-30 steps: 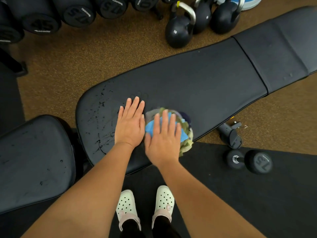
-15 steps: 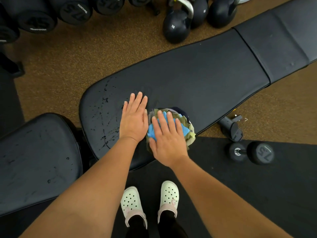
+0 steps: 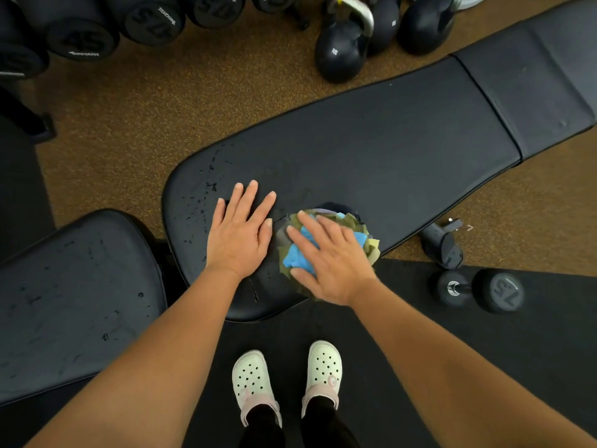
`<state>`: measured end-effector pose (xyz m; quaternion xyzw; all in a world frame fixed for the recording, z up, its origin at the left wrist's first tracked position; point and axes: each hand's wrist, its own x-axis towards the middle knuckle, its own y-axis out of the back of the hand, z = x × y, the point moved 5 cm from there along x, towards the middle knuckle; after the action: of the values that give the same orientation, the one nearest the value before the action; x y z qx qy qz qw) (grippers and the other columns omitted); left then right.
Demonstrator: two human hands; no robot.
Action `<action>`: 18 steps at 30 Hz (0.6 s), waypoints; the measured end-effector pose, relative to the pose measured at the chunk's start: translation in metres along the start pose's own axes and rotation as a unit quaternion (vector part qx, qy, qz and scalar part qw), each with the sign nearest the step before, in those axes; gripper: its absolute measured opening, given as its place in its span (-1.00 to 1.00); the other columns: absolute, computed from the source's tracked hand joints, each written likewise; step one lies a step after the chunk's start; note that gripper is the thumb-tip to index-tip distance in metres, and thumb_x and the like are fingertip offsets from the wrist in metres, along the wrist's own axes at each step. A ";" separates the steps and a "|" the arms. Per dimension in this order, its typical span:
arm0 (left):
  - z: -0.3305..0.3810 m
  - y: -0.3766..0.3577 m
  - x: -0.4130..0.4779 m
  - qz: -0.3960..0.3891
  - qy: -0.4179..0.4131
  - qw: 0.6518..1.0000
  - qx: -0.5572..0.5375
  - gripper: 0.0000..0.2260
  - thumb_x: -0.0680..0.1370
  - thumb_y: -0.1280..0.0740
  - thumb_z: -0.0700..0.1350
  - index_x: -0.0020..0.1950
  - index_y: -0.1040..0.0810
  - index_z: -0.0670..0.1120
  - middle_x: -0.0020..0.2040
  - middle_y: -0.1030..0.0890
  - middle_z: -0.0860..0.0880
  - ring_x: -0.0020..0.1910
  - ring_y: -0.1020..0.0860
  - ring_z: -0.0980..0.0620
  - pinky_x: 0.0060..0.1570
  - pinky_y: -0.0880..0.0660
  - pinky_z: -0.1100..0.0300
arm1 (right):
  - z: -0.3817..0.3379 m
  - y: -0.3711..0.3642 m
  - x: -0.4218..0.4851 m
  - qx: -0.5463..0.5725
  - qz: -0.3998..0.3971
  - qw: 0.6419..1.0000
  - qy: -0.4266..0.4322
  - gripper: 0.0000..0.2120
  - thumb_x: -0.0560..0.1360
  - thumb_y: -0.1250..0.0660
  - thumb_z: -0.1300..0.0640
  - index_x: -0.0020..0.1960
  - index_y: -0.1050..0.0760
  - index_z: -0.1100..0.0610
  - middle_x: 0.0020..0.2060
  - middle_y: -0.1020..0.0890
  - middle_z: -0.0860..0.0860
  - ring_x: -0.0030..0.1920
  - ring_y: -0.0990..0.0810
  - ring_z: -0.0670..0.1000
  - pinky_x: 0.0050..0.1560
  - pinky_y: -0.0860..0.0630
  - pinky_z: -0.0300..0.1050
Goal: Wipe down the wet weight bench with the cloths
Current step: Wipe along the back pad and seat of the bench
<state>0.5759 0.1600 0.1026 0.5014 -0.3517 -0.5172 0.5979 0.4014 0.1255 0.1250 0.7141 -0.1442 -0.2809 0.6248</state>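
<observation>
A long black padded weight bench (image 3: 387,150) runs from the centre to the upper right. Water drops speckle its near left end. My left hand (image 3: 240,234) lies flat on that end with straight fingers, just right of the drops. Beside it, my right hand (image 3: 329,263) presses flat on a bundle of cloths (image 3: 295,258), blue on top with olive and grey layers, near the bench's front edge. Part of the bundle is hidden under the palm.
A second black pad (image 3: 71,302) with drops sits at the left. Kettlebells (image 3: 339,50) and dumbbells (image 3: 84,40) line the far floor. A dumbbell marked 75 (image 3: 481,291) and a bench foot (image 3: 441,242) lie at the right. My two white clogs (image 3: 287,373) stand below.
My right hand has turned and slid the cloth bundle slightly left, its fingers now pointing up-left. My left hand stays flat in place. The view has shifted a little.
</observation>
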 end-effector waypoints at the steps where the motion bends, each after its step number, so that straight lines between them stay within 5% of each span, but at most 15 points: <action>1: -0.002 0.000 -0.002 -0.001 0.005 1.000 0.001 -0.54 0.64 0.07 0.10 0.55 -0.15 0.12 0.59 -0.08 -0.02 0.57 0.02 -0.06 0.50 0.02 -0.11 | 0.009 0.000 0.002 -0.008 0.002 1.000 -0.014 -0.35 0.55 0.02 -0.29 0.54 -0.15 0.02 0.53 -0.18 0.09 0.40 -0.29 0.20 0.28 -0.30 0.12; 6: -0.003 0.000 -0.004 0.005 0.014 1.000 -0.003 -0.55 0.65 0.08 0.08 0.55 -0.15 0.14 0.59 -0.08 -0.01 0.57 0.03 -0.05 0.50 0.03 -0.10 | 0.011 0.009 0.035 0.038 0.038 0.960 -0.276 -0.35 0.60 0.06 -0.23 0.57 -0.05 0.12 0.54 -0.07 0.17 0.43 -0.17 0.21 0.33 -0.23 0.13; 13: -0.008 0.000 -0.005 0.022 0.017 0.999 -0.015 -0.56 0.63 0.04 0.02 0.52 -0.24 0.11 0.57 -0.16 -0.01 0.56 -0.04 -0.06 0.49 -0.01 -0.13 | -0.018 -0.003 0.014 0.000 -0.012 1.000 0.002 -0.37 0.60 0.04 -0.22 0.55 -0.10 0.11 0.55 -0.11 0.12 0.50 -0.16 0.17 0.41 -0.16 0.15; 18: -0.008 0.000 -0.005 0.026 0.026 0.999 -0.023 -0.57 0.64 0.04 0.03 0.52 -0.24 0.13 0.57 -0.14 -0.02 0.56 -0.02 -0.07 0.49 0.03 -0.12 | -0.004 0.004 0.041 0.019 0.028 0.975 -0.221 -0.37 0.59 0.08 -0.17 0.56 -0.06 0.15 0.55 -0.07 0.17 0.54 -0.01 0.22 0.48 0.06 0.28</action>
<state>0.5824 0.1667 0.1014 0.4914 -0.3367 -0.4961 0.6317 0.4366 0.1054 0.1199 0.6417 -0.3040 -0.4115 0.5714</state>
